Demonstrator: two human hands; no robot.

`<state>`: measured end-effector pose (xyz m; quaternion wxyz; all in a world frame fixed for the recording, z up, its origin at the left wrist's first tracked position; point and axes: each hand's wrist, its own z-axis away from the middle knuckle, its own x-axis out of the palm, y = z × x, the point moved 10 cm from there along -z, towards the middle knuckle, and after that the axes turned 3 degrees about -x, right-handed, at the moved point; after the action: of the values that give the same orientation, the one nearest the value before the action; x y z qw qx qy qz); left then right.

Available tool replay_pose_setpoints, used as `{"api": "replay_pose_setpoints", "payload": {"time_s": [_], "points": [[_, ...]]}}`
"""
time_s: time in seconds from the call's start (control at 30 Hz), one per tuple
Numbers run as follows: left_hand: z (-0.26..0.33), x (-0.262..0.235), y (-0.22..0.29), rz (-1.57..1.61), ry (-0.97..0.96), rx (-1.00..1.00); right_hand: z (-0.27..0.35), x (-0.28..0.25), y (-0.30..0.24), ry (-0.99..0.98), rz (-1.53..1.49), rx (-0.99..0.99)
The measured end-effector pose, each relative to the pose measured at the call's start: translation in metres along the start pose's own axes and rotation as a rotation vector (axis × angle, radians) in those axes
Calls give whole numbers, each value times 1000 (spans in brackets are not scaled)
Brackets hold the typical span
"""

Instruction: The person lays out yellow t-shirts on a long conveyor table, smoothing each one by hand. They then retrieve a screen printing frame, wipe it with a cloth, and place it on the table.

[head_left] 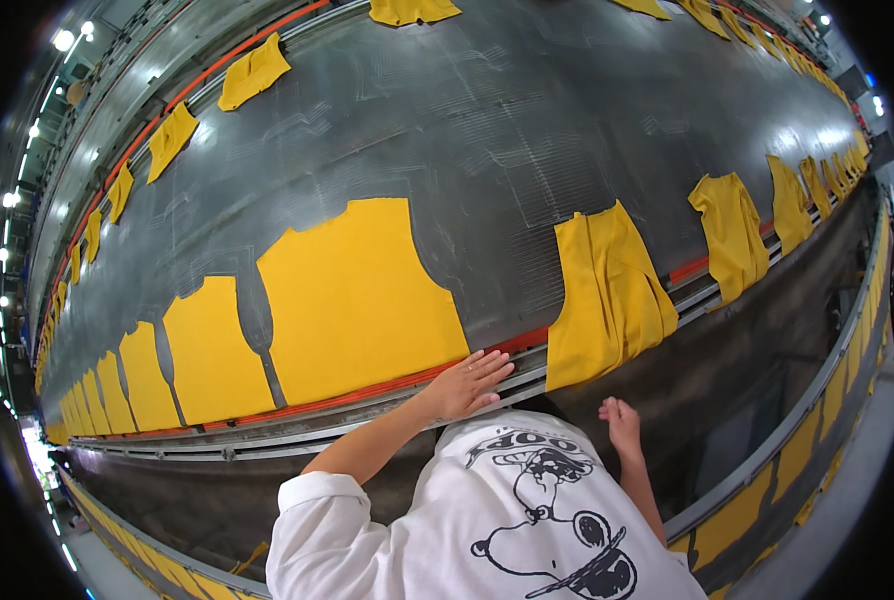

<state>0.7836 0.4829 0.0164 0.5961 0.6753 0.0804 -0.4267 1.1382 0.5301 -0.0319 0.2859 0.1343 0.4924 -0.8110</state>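
My left hand (470, 384) lies flat on the metal rail along the table's near edge, fingers stretched out and holding nothing. It is beside the lower right corner of a yellow fabric panel (357, 300), which is spread smooth on the dark table. My right hand (621, 424) hangs in front of my body, off the table, its fingers curled in with nothing visible in them. Closest to it is a creased yellow fabric piece (607, 300), draped over the near edge and lying partly on the table.
The long dark table (487, 170) has a red strip and a metal rail (317, 412) along its near side. More flat yellow panels (212, 350) line up to the left. Loose pieces (732, 235) hang along the right and the far edge. Another table (767, 500) with yellow panels stands behind me.
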Motion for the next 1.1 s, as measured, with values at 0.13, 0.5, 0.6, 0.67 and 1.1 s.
{"api": "replay_pose_setpoints", "payload": {"time_s": [0.13,0.5,0.6,0.67,1.1], "points": [[33,-91,-81,-222,360,-427,18,29,32,-82,169,81],[28,-77,-104,-462,450,-679,63,33,75,-157,216,274],[-13,-46,-61,-365,425,-459,66,24,144,-145,318,192],[-27,-31,-48,-334,377,-369,67,40,143,-160,299,168],[-40,-23,-27,312,496,-440,-52,-81,52,362,-235,168]]}}
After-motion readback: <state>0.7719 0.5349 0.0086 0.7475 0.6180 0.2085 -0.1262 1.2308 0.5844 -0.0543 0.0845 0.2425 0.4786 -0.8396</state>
